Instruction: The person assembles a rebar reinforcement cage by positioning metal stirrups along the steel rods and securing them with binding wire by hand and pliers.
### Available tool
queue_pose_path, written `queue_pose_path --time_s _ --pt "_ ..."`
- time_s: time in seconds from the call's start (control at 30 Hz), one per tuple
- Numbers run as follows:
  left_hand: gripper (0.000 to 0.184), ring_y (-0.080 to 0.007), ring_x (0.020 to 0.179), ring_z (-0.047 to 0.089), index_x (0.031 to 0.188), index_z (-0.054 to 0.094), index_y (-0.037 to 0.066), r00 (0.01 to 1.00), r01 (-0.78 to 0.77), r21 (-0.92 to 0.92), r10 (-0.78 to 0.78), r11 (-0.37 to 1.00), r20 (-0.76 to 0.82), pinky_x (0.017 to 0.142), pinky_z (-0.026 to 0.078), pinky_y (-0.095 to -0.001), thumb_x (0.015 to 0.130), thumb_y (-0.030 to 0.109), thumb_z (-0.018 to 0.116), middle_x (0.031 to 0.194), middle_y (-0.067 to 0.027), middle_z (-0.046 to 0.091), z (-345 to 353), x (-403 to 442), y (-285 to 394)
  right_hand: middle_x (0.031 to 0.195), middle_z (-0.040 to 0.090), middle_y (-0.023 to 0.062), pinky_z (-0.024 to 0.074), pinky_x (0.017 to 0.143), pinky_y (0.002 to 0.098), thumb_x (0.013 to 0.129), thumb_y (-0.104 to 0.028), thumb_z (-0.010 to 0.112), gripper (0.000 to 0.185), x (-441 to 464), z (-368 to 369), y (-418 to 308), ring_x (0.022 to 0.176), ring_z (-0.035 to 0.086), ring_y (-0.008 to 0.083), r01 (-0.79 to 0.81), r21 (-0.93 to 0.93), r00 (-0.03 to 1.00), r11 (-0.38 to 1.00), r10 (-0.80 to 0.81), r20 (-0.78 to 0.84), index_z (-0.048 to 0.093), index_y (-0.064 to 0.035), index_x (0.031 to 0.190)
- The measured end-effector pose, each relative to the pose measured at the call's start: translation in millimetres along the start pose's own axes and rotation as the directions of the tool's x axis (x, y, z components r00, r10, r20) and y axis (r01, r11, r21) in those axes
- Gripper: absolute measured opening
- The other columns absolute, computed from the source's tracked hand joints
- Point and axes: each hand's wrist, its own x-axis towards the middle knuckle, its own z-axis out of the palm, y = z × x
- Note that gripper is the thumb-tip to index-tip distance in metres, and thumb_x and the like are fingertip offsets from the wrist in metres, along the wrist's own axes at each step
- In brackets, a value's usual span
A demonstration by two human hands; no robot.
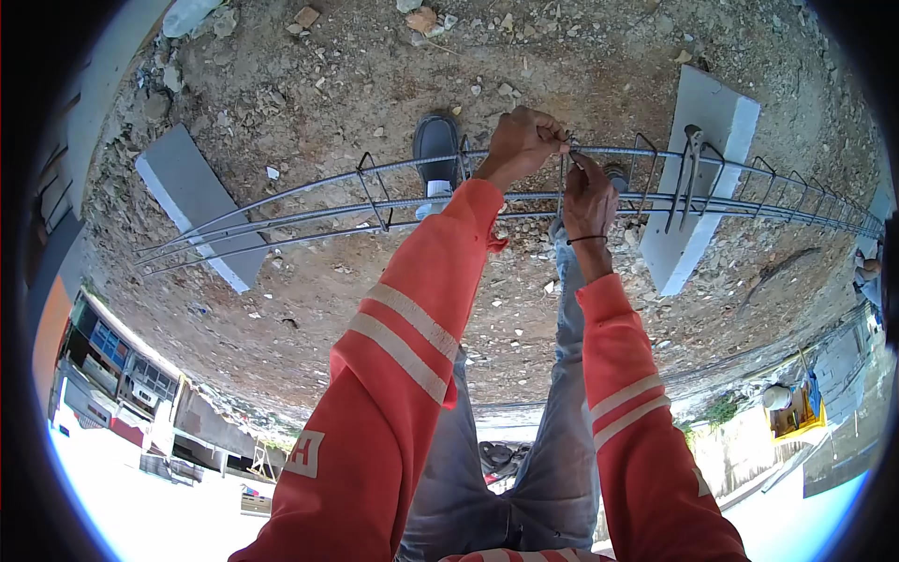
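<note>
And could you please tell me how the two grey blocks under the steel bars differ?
The left block slants from upper left to lower right; the right block slants the opposite way. The right block has a metal tool above it; the left block has none. Both are grey, beneath the steel bars.
</note>
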Motion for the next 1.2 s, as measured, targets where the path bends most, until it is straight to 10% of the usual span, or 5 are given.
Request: queue_pose_path --time_s 0.23,0.43,0.73,0.9,1.2 --pt "0.016 -0.0141 0.073 0.069 0.087 0.077 0.006 0.971 -0.167 0.103 0.181 0.981 -0.153 0.068 0.054 -0.0292 0.077 0.017 0.083 0.085 -0.006 0.075 11 -11 -1 0.089 0.07 0.0223 0.0531 0.072 0.0494 0.091 -0.016 0.058 0.023 26 -13 16 0.081 0.068 0.0428 0.069 0.084 0.951 0.994 -0.091 0.295 0.074 -0.0056 0.105" --pt "0.008 -0.0234 0.076 0.072 0.089 0.075 0.006 0.894 -0.344 0.125 0.366 0.93 -0.26 0.068 0.054 -0.0365 0.082 0.01 0.073 0.086 -0.0093 0.073 15 -23 -12 0.084 0.068 0.0267 0.0539 0.068 0.0503 0.082 -0.01 0.069 0.026 46 -51 -46 0.084 0.069 0.0424 0.211 -0.322 0.91 0.923 -0.065 0.409 0.06 -0.0008 0.104" --pt "0.027 -0.0282 0.092 0.063 0.092 0.069 0.011 0.776 -0.15 0.393 0.355 0.907 -0.521 0.092 0.04 -0.048 0.071 0.027 0.077 0.093 -0.0061 0.069 48 -48 3 0.079 0.069 0.0204 0.0554 0.061 0.0453 0.074 -0.003 0.073 0.022 139 -15 -90 0.077 0.072 0.0352 0.801 -0.135 0.406 0.583 -0.364 0.838 0.057 -0.0023 0.089" --pt "0.033 -0.0246 0.092 0.062 0.09 0.066 0.012 0.664 0.01 0.259 0.187 0.966 -0.724 0.094 0.037 -0.0457 0.07 0.035 0.079 0.087 -0.0058 0.066 75 -35 19 0.061 0.061 0.0074 0.0492 0.049 0.0324 0.065 -0.004 0.075 0.03 172 -2 -128 0.058 0.065 0.0161 0.59 -0.297 0.172 0.751 0.242 0.955 0.052 -0.0038 0.084" --pt "0.045 -0.0303 0.079 0.066 0.12 0.058 0.008 0.637 -0.14 0.1 0.167 0.985 -0.752 0.094 0.038 -0.0455 0.081 0.025 0.073 0.076 -0.0049 0.07 66 -35 6 0.064 0.06 0.0059 0.0454 0.049 0.0309 0.076 0.002 0.068 0.027 202 -38 -48 0.055 0.058 0.0129 0.209 -0.169 0.25 0.963 0.115 0.961 0.055 -0.0038 0.099"
